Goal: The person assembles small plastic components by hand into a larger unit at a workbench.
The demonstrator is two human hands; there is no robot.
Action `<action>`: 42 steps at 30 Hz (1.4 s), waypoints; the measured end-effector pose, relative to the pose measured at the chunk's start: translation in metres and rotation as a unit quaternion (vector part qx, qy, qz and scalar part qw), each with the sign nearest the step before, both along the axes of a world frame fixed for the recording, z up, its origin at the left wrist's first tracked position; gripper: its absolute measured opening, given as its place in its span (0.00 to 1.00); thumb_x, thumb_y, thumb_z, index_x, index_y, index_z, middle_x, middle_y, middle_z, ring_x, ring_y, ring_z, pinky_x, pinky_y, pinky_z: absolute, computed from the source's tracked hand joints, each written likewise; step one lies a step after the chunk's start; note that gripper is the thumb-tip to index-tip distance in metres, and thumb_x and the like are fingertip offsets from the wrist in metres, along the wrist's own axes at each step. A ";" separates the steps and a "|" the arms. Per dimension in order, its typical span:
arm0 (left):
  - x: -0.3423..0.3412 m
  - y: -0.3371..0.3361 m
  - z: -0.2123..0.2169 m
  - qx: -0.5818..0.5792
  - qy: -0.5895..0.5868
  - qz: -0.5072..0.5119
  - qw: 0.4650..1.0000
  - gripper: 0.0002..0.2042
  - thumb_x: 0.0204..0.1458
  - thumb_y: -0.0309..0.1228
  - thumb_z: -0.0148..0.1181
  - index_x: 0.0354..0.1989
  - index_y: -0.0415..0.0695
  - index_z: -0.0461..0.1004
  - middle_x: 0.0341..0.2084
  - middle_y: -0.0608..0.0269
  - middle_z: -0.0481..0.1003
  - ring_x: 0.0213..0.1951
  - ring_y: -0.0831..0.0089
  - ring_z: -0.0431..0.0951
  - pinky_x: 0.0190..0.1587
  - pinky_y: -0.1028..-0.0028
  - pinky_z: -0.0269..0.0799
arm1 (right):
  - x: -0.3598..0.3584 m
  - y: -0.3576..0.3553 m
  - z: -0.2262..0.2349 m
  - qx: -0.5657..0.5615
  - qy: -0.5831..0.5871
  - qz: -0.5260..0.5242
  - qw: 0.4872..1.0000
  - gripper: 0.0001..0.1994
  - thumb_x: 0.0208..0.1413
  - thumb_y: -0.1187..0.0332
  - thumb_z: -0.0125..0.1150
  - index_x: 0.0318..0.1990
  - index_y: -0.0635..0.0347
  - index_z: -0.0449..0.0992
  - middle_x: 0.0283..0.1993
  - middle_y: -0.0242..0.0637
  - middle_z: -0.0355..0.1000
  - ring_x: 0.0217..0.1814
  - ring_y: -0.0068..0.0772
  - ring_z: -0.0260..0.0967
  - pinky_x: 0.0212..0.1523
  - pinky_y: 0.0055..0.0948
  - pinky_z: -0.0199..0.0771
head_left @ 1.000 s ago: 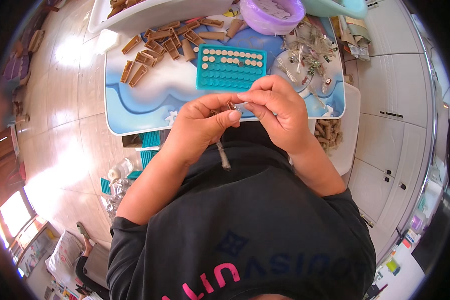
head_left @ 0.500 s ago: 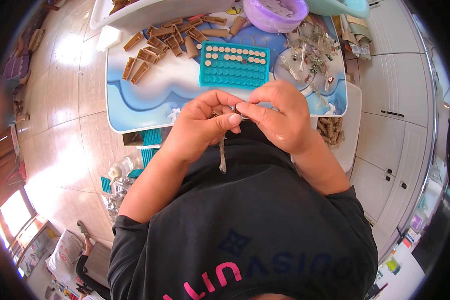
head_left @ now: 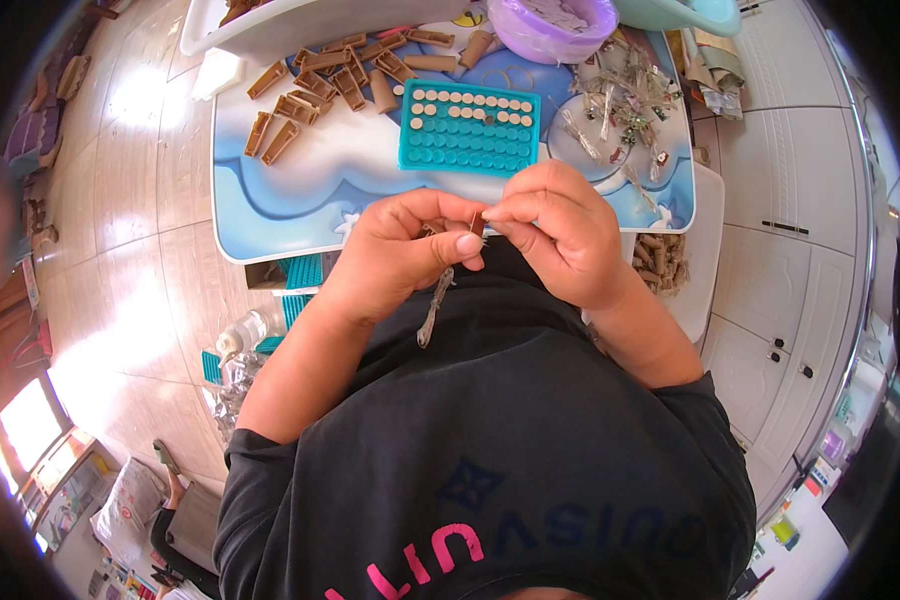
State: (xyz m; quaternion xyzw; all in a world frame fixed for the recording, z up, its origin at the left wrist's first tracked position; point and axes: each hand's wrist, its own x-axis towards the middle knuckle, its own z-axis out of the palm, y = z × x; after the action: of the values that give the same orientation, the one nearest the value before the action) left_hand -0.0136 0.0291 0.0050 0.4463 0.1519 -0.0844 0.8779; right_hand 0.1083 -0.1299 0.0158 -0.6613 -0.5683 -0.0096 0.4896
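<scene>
My left hand [head_left: 407,247] is closed in a pinch around a small brown piece [head_left: 477,224], held upright between thumb and forefinger. A thin, twisted bundle of pale wire [head_left: 433,310] dangles below that hand, in front of my dark shirt. Close against the brown piece, my right hand [head_left: 568,235] pinches with thumb and forefinger; what lies between those fingertips is too small to make out. Beyond both hands lies a teal tray [head_left: 470,168] with rows of round pockets, several holding small pale discs.
Brown hollow plastic pieces [head_left: 315,85] are heaped at the table's far left. Tangled wire bundles [head_left: 610,105] lie at the right, near a purple basin [head_left: 530,40]. A white bin [head_left: 270,40] stands at the back. More brown pieces [head_left: 660,262] fill a container beside my right arm.
My right fingertips have drawn slightly back from the brown piece, so more of it shows. The hanging wire bundle has swung a little left.
</scene>
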 end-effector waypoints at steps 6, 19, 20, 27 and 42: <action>0.002 -0.011 0.001 0.204 -0.015 0.048 0.978 0.13 0.50 0.23 0.61 0.45 0.36 0.73 0.29 0.65 0.76 0.30 0.81 0.73 0.33 0.80 0.70 | -0.008 0.000 0.000 -0.054 0.072 -0.059 0.994 0.07 0.42 0.77 0.64 0.30 0.61 0.73 0.31 0.38 0.70 0.30 0.39 0.68 0.30 0.31 0.68; 0.007 0.004 0.014 -0.085 -0.025 0.156 0.984 0.19 0.59 0.28 0.46 0.58 0.37 0.58 0.41 0.57 0.73 0.39 0.76 0.71 0.42 0.77 0.66 | -0.012 0.004 -0.005 0.007 0.071 -0.090 0.993 0.07 0.41 0.79 0.64 0.29 0.61 0.75 0.29 0.36 0.69 0.30 0.35 0.67 0.29 0.29 0.67; 0.007 0.001 0.012 -0.084 -0.025 0.158 0.984 0.19 0.59 0.28 0.46 0.58 0.37 0.58 0.41 0.57 0.73 0.39 0.76 0.71 0.42 0.77 0.66 | -0.013 0.006 -0.004 0.007 0.071 -0.088 0.994 0.07 0.41 0.79 0.64 0.29 0.61 0.75 0.29 0.36 0.69 0.30 0.35 0.67 0.29 0.29 0.67; 0.009 -0.015 -0.001 -0.254 -0.013 0.152 0.955 0.23 0.58 0.31 0.51 0.60 0.42 0.56 0.49 0.57 0.71 0.48 0.72 0.72 0.53 0.68 0.65 | -0.020 0.021 -0.018 0.053 0.126 -0.122 0.983 0.07 0.41 0.78 0.66 0.29 0.59 0.75 0.33 0.34 0.68 0.38 0.33 0.64 0.38 0.27 0.65; 0.008 -0.018 -0.009 -0.278 -0.050 0.130 0.950 0.22 0.60 0.33 0.42 0.63 0.40 0.55 0.57 0.55 0.63 0.56 0.67 0.66 0.60 0.64 0.59 | -0.022 0.027 -0.021 0.047 0.095 -0.157 0.982 0.07 0.41 0.78 0.66 0.27 0.59 0.74 0.34 0.34 0.69 0.38 0.34 0.64 0.39 0.28 0.64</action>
State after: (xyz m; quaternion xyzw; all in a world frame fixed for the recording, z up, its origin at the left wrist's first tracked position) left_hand -0.0059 0.0106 -0.0040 0.1643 0.1348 0.0137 0.9771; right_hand 0.0862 -0.1033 -0.0057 -0.7163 -0.4071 -0.0505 0.5645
